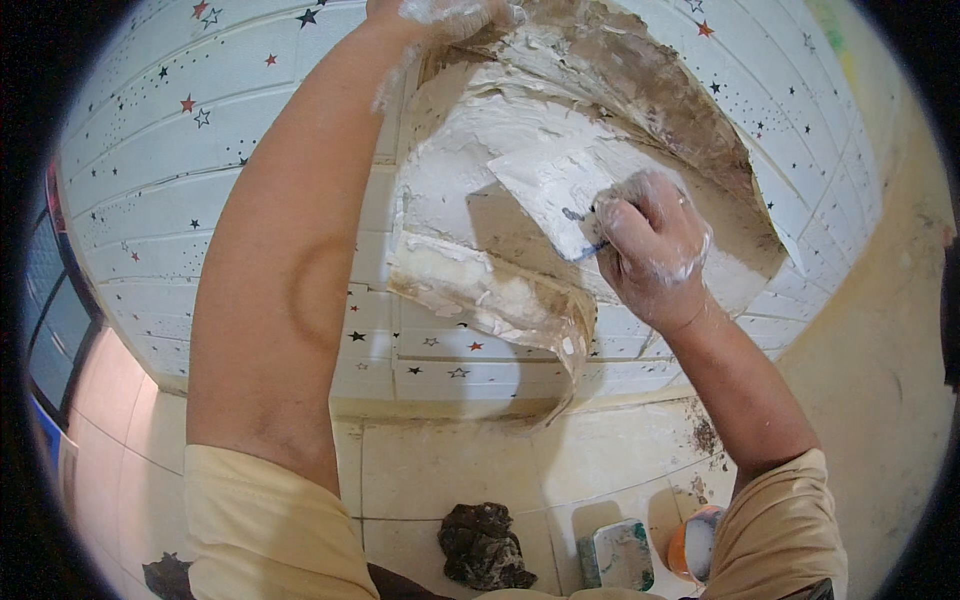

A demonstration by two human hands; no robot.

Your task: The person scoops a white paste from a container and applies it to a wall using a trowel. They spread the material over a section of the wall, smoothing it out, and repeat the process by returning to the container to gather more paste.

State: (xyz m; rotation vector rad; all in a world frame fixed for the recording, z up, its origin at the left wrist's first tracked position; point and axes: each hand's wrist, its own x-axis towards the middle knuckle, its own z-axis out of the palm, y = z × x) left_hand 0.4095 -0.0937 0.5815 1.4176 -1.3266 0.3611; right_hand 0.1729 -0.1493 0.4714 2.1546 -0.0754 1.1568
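My right hand (655, 245), smeared with white paste, is closed round the handle of a putty knife. The wide blade of the putty knife (535, 195) is coated in white and lies close against the bared wall patch (440, 165), where thick white putty (510, 110) is spread. At the top edge my left hand (455, 14), also white with paste, grips the upper edge of the peeled-back wall covering (640, 65); part of this hand is cut off. A lower torn flap of wall covering (490, 295) curls down below the patch.
White brick-pattern covering with stars (130, 170) surrounds the patch. On the tiled floor (440, 460) are a dark crumpled lump (483, 545), a green-rimmed tray with pale contents (620, 556) and an orange tub of white paste (695, 545). Brown crumbs (703, 432) lie by the wall.
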